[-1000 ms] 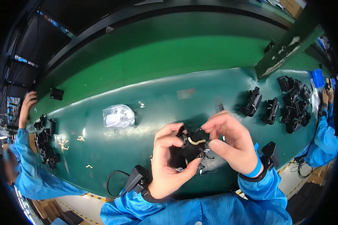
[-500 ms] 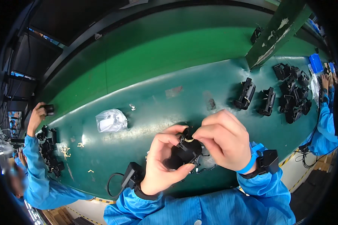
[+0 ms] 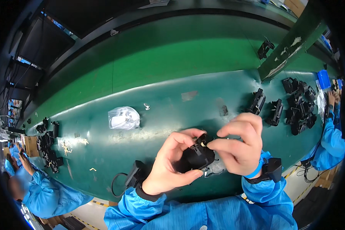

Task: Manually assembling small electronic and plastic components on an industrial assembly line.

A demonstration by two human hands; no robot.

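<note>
Cream pieces (image 3: 66, 148) lie left of a clear plastic bag (image 3: 125, 118) on the green table (image 3: 111, 149). The left hand (image 3: 167, 163) is clamped around a black part (image 3: 199, 157), held above the table, its narrow end pointing away from the wearer; its long axis seems to run lower-left to upper-right, though fingers hide much. The right hand (image 3: 239, 147) pinches a cream strip (image 3: 203, 144) at that end. Black assemblies (image 3: 301, 107) stand further right.

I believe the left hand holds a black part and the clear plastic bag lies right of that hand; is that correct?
Wrong side: the head view shows the clear plastic bag left of the left hand, which holds a black part.
</note>
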